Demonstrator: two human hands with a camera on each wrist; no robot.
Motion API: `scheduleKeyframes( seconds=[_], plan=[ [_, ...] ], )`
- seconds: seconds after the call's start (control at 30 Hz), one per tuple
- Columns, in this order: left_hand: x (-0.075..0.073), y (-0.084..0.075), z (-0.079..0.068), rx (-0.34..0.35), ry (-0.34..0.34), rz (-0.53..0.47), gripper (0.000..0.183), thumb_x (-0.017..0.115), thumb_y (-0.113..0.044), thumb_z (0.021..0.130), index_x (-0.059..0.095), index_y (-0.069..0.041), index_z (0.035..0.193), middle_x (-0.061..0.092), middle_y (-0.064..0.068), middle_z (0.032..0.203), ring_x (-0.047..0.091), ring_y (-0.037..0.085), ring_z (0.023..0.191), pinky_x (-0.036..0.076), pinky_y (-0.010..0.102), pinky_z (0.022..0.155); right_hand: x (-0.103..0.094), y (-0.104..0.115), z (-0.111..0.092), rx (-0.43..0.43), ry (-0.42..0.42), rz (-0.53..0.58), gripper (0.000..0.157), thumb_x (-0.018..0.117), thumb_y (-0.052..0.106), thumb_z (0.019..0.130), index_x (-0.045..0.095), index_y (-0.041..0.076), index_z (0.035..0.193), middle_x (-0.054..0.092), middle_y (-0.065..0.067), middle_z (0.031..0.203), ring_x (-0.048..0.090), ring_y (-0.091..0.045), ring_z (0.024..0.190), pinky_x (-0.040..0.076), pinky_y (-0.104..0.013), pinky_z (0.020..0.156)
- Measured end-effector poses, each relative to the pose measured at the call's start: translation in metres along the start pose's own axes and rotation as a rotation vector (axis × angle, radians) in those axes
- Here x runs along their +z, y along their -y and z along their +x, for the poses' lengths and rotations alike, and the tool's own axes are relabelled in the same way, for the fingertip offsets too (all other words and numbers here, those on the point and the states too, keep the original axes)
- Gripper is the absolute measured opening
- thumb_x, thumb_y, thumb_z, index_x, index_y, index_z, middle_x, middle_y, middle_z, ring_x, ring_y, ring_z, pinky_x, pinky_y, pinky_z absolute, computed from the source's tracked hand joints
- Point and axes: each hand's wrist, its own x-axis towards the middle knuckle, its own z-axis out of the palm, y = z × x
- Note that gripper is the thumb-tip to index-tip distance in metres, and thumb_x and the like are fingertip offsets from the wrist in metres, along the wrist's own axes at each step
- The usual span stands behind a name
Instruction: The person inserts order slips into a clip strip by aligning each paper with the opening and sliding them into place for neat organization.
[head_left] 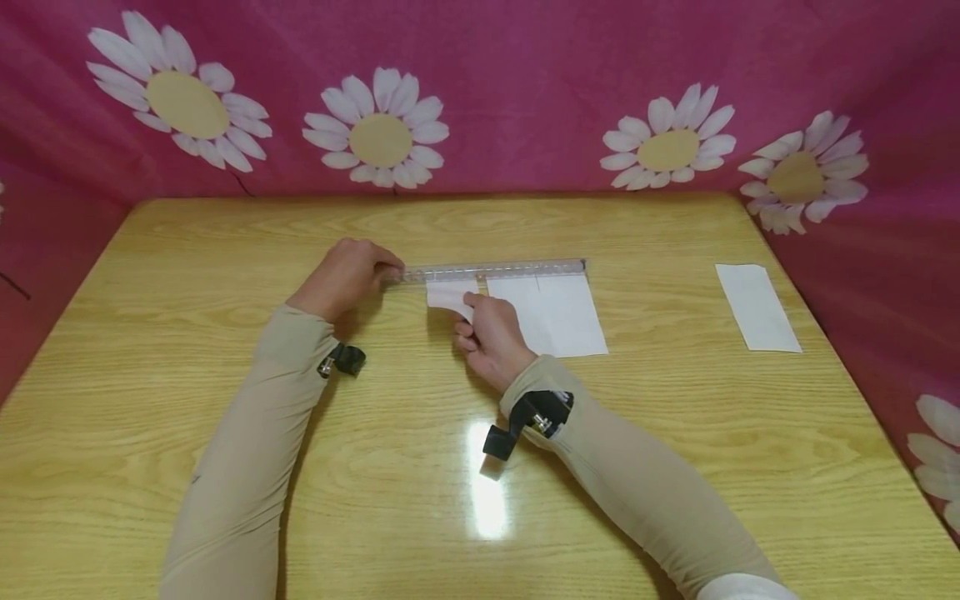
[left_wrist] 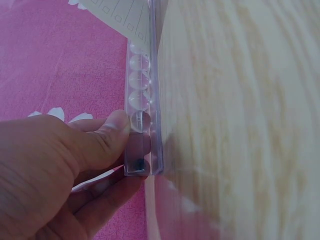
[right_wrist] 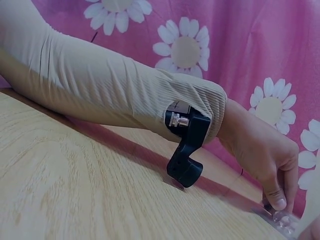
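Observation:
A clear plastic ruler point(head_left: 525, 269) with a row of round shapes lies across the table. My left hand point(head_left: 348, 271) pinches its left end; in the left wrist view the thumb point(left_wrist: 117, 122) is on one face, fingers by the end. White paper runs up to the ruler from the near side. With thumb and fingers, my right hand point(head_left: 498, 337) pinches a narrow paper strip point(head_left: 448, 292), whose near edge curls up off the table. Printed lines and small boxes show on the paper point(left_wrist: 122, 20) in the left wrist view. A wider white sheet point(head_left: 570, 312) lies flat right of a gap.
A separate white paper piece point(head_left: 757, 308) lies near the right edge of the wooden table point(head_left: 390, 483). Behind and beside the table hangs a pink cloth point(head_left: 525, 67) with white daisies. Black camera mounts point(head_left: 536, 417) sit on the wrists, over beige sleeves.

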Motion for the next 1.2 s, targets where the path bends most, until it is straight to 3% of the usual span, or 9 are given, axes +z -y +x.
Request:
scheduleKeyframes(
  seconds=[0.23,0.6,0.83,1.07,1.2],
  plan=[
    [0.001,0.001,0.000,0.011,-0.008,0.003,0.021,0.070,-0.012,0.098,0.079,-0.003,0.115,0.078,0.018,0.117,0.071,0.035,0.114,0.055,0.050,0.104,-0.002,0.001,-0.001,-0.002,-0.013,0.006,0.012,0.043,0.015,0.110,0.043,0.006,0.118,0.050,-0.003,0.073,0.033,-0.004,0.049,0.022,-0.015,0.040],
    [0.002,0.001,0.000,0.011,-0.007,-0.004,0.021,0.071,-0.013,0.098,0.079,-0.004,0.115,0.078,0.018,0.118,0.071,0.035,0.114,0.054,0.050,0.104,-0.007,0.002,-0.001,-0.006,-0.021,-0.002,0.017,0.043,0.016,0.110,0.044,0.005,0.124,0.050,-0.004,0.078,0.034,-0.005,0.051,0.023,-0.016,0.042],
    [0.001,0.002,-0.001,0.018,-0.012,-0.011,0.021,0.070,-0.012,0.099,0.079,-0.003,0.115,0.078,0.018,0.117,0.071,0.036,0.114,0.055,0.050,0.104,-0.009,0.004,-0.003,-0.007,-0.032,-0.013,0.034,0.042,0.016,0.110,0.039,0.005,0.142,0.049,-0.005,0.080,0.034,-0.006,0.052,0.024,-0.016,0.043],
    [0.001,0.001,-0.002,0.014,-0.004,-0.015,0.021,0.070,-0.013,0.099,0.079,-0.003,0.116,0.077,0.018,0.118,0.071,0.036,0.115,0.055,0.051,0.104,-0.011,0.004,-0.002,0.000,-0.019,-0.008,0.025,0.044,0.017,0.110,0.043,0.005,0.133,0.048,-0.004,0.078,0.033,-0.006,0.052,0.023,-0.016,0.043],
    [0.002,0.001,-0.002,0.021,-0.012,-0.014,0.021,0.070,-0.013,0.099,0.079,-0.003,0.114,0.078,0.018,0.117,0.071,0.036,0.113,0.055,0.050,0.103,-0.012,0.004,-0.001,0.009,-0.011,-0.008,0.031,0.045,0.016,0.110,0.040,0.006,0.138,0.049,-0.004,0.079,0.033,-0.006,0.052,0.023,-0.016,0.042]
  ],
)
